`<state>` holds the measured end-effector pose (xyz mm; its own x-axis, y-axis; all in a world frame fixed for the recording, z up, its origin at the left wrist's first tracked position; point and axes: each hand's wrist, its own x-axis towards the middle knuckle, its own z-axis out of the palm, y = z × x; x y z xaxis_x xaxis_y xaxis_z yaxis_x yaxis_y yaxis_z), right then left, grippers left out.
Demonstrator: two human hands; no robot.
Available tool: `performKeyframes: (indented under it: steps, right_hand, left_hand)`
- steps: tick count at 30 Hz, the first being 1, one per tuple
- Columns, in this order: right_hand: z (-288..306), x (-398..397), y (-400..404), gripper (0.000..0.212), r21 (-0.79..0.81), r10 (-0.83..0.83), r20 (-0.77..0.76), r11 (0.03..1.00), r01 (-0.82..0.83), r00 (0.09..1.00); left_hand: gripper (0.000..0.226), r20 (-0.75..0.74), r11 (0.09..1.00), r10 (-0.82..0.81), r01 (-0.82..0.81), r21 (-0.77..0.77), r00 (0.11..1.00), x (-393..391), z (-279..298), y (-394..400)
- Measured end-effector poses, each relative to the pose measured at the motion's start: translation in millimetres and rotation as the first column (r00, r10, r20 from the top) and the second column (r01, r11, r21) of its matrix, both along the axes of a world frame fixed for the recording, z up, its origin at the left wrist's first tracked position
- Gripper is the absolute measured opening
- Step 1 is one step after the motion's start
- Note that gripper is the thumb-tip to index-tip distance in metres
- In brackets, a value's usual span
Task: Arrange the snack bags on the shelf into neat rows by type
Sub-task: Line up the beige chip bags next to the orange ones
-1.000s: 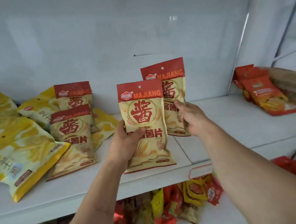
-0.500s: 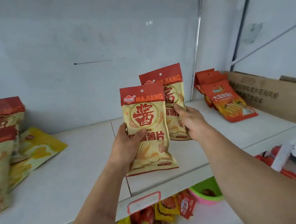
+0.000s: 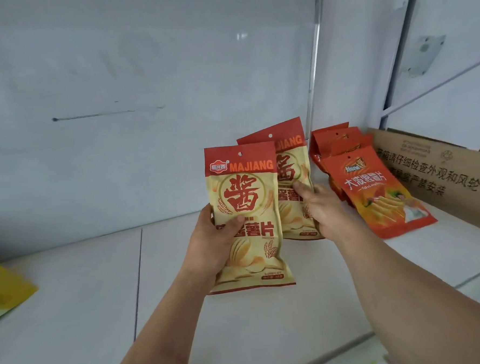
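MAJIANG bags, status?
Left hand grips front MAJIANG bag; right hand grips rear MAJIANG bag. Both held above shelf. Orange bags stacked right, beside cardboard box.

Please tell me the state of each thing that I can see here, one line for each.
Left hand: grips the front cream bag, held upright.
Right hand: grips the rear cream bag, upright.
Orange bags: stacked, lying on the shelf.
Yellow bag: lying flat, mostly cut off.
Cardboard box: standing at the right.

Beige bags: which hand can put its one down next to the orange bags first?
Probably the right hand. Its beige bag is already beside the orange bags; the left hand holds its own farther away.
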<state>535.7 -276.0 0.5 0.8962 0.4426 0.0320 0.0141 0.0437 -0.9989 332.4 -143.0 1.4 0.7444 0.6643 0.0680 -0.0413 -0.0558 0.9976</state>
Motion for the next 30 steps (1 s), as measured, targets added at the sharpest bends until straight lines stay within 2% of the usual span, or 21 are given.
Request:
performKeyframes:
  steps: [6, 11, 16, 19, 24, 27, 30]
  right_hand:
    - [-12, 67, 3, 0.023, 0.037, 0.089, 0.015, 0.995, -0.089, 0.996]
    - [-26, 104, 6, 0.038, 0.011, 0.136, 0.023, 0.991, -0.136, 0.990]
    - [-30, 124, 13, 0.038, 0.029, 0.161, 0.035, 0.986, -0.162, 0.986]
    - [-26, 127, 17, 0.061, 0.012, 0.144, 0.021, 0.990, -0.144, 0.989]
    - [-15, 124, 15, 0.059, -0.042, 0.149, 0.129, 0.989, -0.145, 0.980]
    - [-15, 127, 15, 0.062, -0.060, 0.137, 0.141, 0.990, -0.130, 0.981]
    - [-21, 128, 18, 0.073, -0.150, 0.203, 0.196, 0.973, -0.175, 0.959]
  left_hand:
    - [0.037, -0.018, 0.991, 0.124, -0.123, 0.049, 0.992, 46, 2, -18]
    - [0.036, -0.048, 0.974, 0.223, -0.221, 0.044, 0.974, 88, -1, -39]
    - [0.036, -0.072, 0.955, 0.296, -0.292, 0.054, 0.953, 120, -8, -52]
    - [0.036, -0.079, 0.946, 0.325, -0.321, 0.052, 0.943, 133, -11, -56]
    - [0.031, -0.056, 0.929, 0.371, -0.369, 0.035, 0.927, 157, -16, -57]
    - [0.032, -0.064, 0.915, 0.401, -0.396, 0.070, 0.914, 171, -23, -55]
    - [0.033, -0.087, 0.915, 0.400, -0.393, 0.089, 0.912, 182, -28, -53]
